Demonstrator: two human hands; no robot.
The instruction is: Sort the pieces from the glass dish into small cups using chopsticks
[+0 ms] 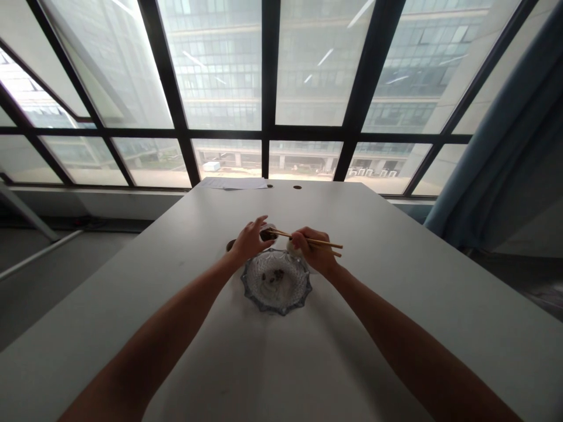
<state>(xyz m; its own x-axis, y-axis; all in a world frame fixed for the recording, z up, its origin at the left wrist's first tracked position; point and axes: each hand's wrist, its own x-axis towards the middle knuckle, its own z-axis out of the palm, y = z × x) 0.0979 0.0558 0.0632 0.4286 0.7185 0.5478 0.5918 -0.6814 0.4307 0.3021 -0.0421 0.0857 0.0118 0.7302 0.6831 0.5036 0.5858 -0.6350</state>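
My left hand is curved round a small cup with dark contents, its thumb on the near side and its fingers on the far side. My right hand grips a pair of wooden chopsticks, whose tips reach into that cup. Just in front of both hands lies a scalloped clear glass bowl with several small dark pieces in its bottom. Partly behind the right fingers sits a pale round object, its kind unclear. A second small dark-topped container shows beside the left wrist, mostly covered.
All of this stands on a long white table. At its far end are white papers and a round brown-rimmed hole. Large black-framed windows rise beyond, and a blue curtain hangs at the right.
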